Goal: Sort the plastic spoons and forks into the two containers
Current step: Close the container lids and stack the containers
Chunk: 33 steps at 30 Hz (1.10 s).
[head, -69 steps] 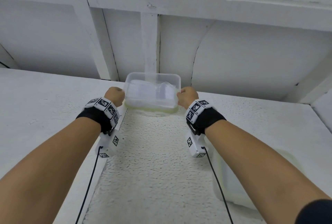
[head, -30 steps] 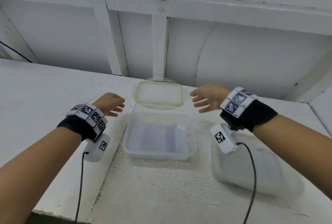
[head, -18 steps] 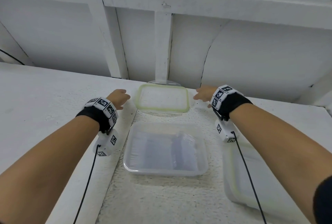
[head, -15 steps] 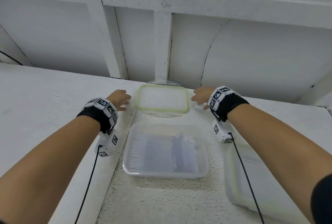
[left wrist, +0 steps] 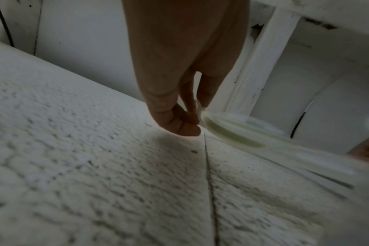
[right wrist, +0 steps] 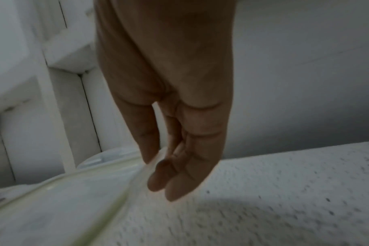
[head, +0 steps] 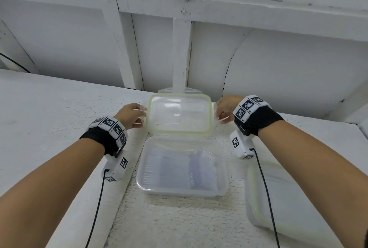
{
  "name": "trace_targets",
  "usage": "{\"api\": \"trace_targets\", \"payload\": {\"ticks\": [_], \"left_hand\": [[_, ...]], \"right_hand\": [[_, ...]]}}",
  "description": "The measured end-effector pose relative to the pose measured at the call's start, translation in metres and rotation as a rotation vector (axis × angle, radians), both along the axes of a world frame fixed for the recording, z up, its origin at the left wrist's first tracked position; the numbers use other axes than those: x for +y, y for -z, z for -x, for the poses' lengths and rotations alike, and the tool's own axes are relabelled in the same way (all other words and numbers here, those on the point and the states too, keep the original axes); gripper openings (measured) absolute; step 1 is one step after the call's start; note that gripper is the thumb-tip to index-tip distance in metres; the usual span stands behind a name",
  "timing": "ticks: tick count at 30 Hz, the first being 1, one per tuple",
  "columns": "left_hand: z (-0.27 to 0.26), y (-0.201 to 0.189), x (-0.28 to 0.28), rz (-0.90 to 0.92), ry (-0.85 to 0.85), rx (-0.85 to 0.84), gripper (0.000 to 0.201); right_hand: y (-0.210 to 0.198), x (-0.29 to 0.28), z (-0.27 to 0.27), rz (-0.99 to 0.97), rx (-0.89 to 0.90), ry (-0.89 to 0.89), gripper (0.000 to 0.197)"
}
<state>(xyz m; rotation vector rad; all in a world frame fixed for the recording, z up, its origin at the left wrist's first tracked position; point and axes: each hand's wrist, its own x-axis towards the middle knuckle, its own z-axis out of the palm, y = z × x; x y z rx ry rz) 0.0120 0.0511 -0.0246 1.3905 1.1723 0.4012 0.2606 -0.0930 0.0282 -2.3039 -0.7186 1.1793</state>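
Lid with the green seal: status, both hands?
Left hand and right hand pinch the side tabs of the lid. Open container of cutlery in front of it, uncovered. Nothing between them.

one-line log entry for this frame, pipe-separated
left hand: pinching lid left tab | right hand: pinching right tab | open container: cutlery inside, nearer than lid

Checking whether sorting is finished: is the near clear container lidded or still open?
Open. The near container has no lid; clear cutlery lies inside. Both hands pinch the green-rimmed lid behind it.
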Motion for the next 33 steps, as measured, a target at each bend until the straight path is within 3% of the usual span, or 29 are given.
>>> {"api": "trace_targets", "payload": {"ticks": [4, 8, 15, 20, 24, 28, 30, 33], "left_hand": [[0.020, -0.026, -0.014, -0.205, 0.125, -0.067, 0.017], [0.047, -0.046, -0.027, -0.406, 0.211, -0.117, 0.020], [0.085, -0.037, -0.073, -0.620, 0.408, -0.070, 0.055], [0.092, -0.009, -0.091, -0.450, 0.430, -0.047, 0.059], [0.089, -0.007, -0.106, -0.266, 0.359, -0.057, 0.042], [0.084, -0.009, -0.116, -0.172, 0.203, -0.084, 0.020], [0.080, -0.009, -0.118, -0.189, 0.144, -0.052, 0.009], [0.075, -0.007, -0.116, -0.128, 0.118, -0.015, 0.021]], "right_hand": [[-0.031, -0.029, 0.005, -0.201, -0.016, -0.068, 0.027], [-0.037, -0.074, 0.021, -0.302, -0.188, -0.255, 0.026], [-0.015, -0.133, 0.051, -0.335, -0.112, -0.231, 0.022], [-0.003, -0.144, 0.063, -0.272, -0.015, -0.039, 0.031], [0.000, -0.150, 0.073, -0.320, 0.045, 0.063, 0.011], [0.006, -0.149, 0.075, -0.301, 0.071, 0.092, 0.044], [0.008, -0.148, 0.077, -0.261, 0.086, 0.082, 0.048], [0.010, -0.145, 0.077, -0.221, 0.065, 0.061, 0.041]]}}
